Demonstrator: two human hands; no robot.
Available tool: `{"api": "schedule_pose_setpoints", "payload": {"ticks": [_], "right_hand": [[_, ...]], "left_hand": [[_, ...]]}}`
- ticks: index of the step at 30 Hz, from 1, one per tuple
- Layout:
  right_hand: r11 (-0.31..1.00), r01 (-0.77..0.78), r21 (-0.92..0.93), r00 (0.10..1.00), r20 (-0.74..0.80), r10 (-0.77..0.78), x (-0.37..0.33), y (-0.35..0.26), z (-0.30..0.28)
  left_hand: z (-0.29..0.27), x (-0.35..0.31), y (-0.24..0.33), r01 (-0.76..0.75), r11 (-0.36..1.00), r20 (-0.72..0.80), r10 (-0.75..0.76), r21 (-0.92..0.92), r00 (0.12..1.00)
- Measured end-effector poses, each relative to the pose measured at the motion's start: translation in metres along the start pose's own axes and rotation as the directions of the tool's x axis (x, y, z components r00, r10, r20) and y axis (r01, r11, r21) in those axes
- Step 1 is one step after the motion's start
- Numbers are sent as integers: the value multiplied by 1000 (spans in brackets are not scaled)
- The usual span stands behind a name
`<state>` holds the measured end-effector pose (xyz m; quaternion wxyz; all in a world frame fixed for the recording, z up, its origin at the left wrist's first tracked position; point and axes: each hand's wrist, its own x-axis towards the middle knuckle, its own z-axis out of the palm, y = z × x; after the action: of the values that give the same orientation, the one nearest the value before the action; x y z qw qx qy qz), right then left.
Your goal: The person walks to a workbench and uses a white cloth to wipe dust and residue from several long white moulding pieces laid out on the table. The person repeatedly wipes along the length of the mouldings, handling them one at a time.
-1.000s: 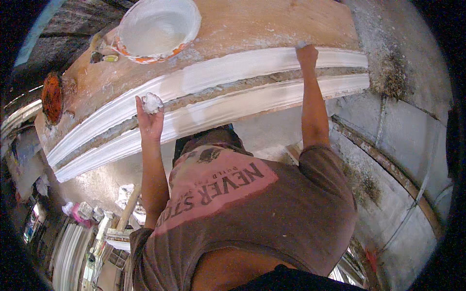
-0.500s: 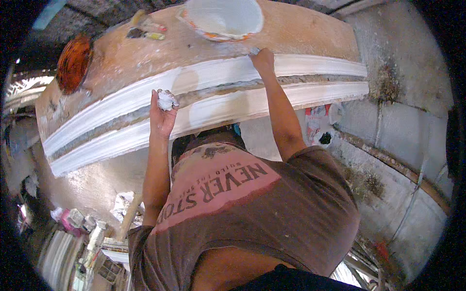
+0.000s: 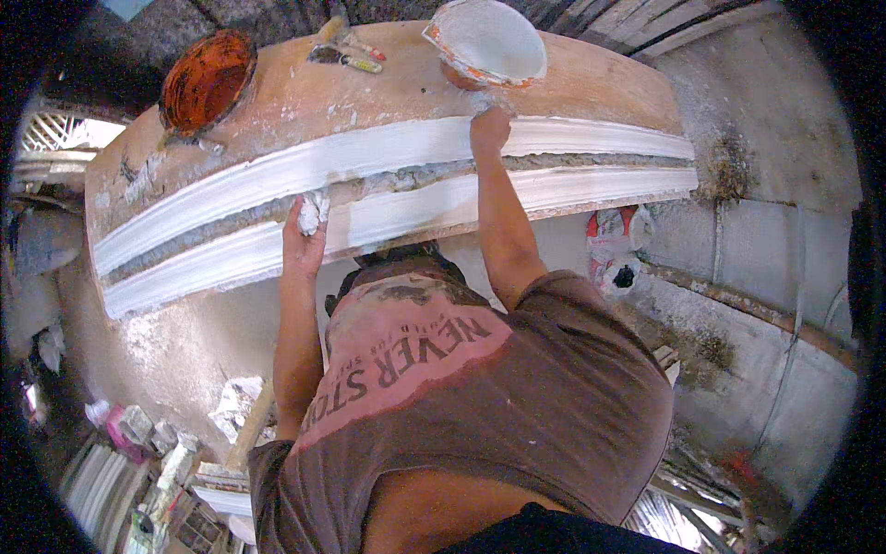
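Two long white plaster mouldings lie side by side on a brown bench, a rough grey-brown gap between them. My left hand is closed around a white lump of plaster-like paste, above the near moulding. My right hand is closed at the back edge of the far moulding, just in front of a white bucket. Whitish smears lie beside its fingers; what they grip is hidden.
An orange-brown basin stands at the bench's far left. Brushes and a yellow-handled tool lie between basin and bucket. On the floor at right are a red-and-white bag and a pipe. Debris and offcuts lie lower left.
The view has turned, so the bench and its things sit further right and lower. My right hand has moved left relative to the bucket, along the far moulding's back edge. My left still holds the lump.
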<state>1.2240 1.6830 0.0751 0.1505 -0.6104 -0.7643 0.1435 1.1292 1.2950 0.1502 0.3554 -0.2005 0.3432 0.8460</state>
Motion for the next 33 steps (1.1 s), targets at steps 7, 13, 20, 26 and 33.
{"api": "schedule_pose_setpoints", "payload": {"ticks": [7, 13, 20, 26, 33], "right_hand": [[989, 145, -10, 989, 37, -144, -21, 0, -6], [894, 74, 442, 965, 195, -176, -36, -40, -5], [737, 406, 541, 697, 338, -633, -68, -35, -60], [448, 798, 403, 494, -11, -870, -77, 31, -94], [919, 349, 181, 927, 80, -368, 44, 241, -82]], "left_hand": [[16, 24, -38, -140, 757, 224, -9, 639, 975], [22, 87, -82, -156, 787, 326, -60, 597, 943], [132, 73, -103, 515, 851, 30, -520, 103, 854], [141, 76, -134, 174, 817, 99, -271, 550, 958], [144, 86, -139, -51, 787, 173, -72, 615, 982]]}}
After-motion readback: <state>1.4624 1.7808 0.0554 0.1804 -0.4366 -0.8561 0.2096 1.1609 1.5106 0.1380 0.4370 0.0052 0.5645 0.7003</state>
